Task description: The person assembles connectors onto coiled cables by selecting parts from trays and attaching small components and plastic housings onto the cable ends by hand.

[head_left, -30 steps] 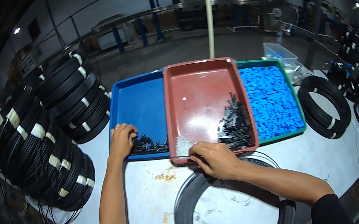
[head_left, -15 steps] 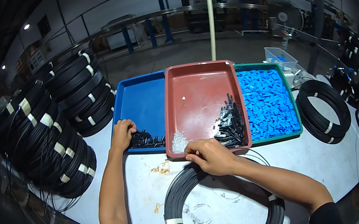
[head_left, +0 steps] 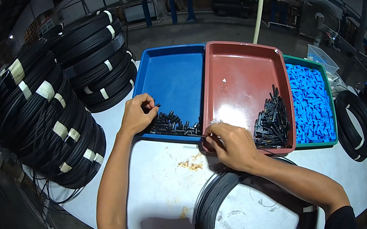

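Note:
My left hand (head_left: 136, 116) is closed in a pinch over the near left corner of the blue tray (head_left: 174, 74), gripping a small black connector part (head_left: 157, 105). Below it, a pile of similar black parts (head_left: 173, 125) lies along that tray's near edge. My right hand (head_left: 234, 144) pinches the thin end of a black cable (head_left: 203, 136) in front of the red tray (head_left: 243, 78). That cable seems to belong to the black cable coil (head_left: 204, 210) lying flat under my right forearm. Small clear pieces in the red tray are mostly hidden behind my right hand.
Black clip-like parts (head_left: 272, 121) fill the red tray's near right corner. The green tray (head_left: 332, 114) holds many blue pieces (head_left: 310, 103). Tall stacks of taped cable coils (head_left: 56, 121) stand at left. Another coil (head_left: 358, 129) lies at right on the white table (head_left: 155, 177).
The view has shifted, so the trays appear farther right and tilted. My left hand has lifted a black part from the pile. My right hand has moved left toward the blue tray with the cable end.

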A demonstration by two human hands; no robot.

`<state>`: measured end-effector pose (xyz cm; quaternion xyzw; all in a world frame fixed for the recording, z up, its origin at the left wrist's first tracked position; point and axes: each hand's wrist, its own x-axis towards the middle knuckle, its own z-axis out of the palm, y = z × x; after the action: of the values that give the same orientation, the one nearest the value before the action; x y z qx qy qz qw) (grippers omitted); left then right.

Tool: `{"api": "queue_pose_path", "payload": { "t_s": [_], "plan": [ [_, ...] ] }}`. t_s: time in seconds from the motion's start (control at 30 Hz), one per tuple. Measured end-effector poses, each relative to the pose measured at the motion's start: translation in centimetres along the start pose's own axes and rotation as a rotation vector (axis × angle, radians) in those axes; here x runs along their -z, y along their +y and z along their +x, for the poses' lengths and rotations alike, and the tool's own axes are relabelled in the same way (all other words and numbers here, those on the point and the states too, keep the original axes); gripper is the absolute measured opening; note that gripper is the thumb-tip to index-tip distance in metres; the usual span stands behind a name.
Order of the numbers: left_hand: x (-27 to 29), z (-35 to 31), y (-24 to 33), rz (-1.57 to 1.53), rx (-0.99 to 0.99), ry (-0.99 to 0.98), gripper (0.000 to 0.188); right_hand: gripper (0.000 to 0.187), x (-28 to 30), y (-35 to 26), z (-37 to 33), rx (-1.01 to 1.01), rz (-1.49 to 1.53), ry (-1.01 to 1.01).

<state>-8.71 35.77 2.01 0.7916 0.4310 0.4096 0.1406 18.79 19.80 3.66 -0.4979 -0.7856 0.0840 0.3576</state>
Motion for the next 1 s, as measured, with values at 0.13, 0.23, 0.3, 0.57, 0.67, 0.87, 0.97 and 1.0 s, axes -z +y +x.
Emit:
{"api": "queue_pose_path", "payload": {
  "t_s": [0.13, 0.23, 0.3, 0.57, 0.67, 0.87, 0.97, 1.0],
  "plan": [
    [-0.5, 0.1, 0.5, -0.244, 0.049, -0.005, 0.014, 0.009, 0.9, -0.1, -0.4, 0.013, -0.013, -0.048],
    [-1.1, 0.2, 1.4, -0.507, 0.054, 0.012, 0.016, 0.009, 2.2, 0.2, -1.1, 0.031, -0.029, -0.044],
    [-1.9, -0.2, 3.0, -0.708, 0.027, 0.028, 0.017, 0.009, 3.5, 0.6, -1.9, -0.056, 0.082, -0.109],
    [-8.0, -2.9, 14.2, -1.045, -0.028, -0.158, 0.022, 0.015, 10.8, 2.6, -7.3, -0.232, 0.268, 0.089],
    [-10.3, -3.9, 18.5, -0.997, -0.158, -0.153, 0.021, 0.018, 12.0, 3.3, -9.2, -0.291, 0.276, 0.172],
    [-10.7, -5.4, 23.8, -0.659, -0.102, -0.231, 0.018, 0.018, 12.2, 5.2, -12.5, -0.307, 0.398, 0.337],
    [-11.6, -6.0, 24.6, -0.494, -0.197, -0.207, 0.017, 0.017, 11.5, 6.0, -13.5, -0.132, 0.205, 0.373],
    [-11.6, -5.9, 24.7, -0.475, -0.246, -0.179, 0.016, 0.015, 11.5, 5.8, -13.3, -0.174, 0.219, 0.326]
  ]
}}
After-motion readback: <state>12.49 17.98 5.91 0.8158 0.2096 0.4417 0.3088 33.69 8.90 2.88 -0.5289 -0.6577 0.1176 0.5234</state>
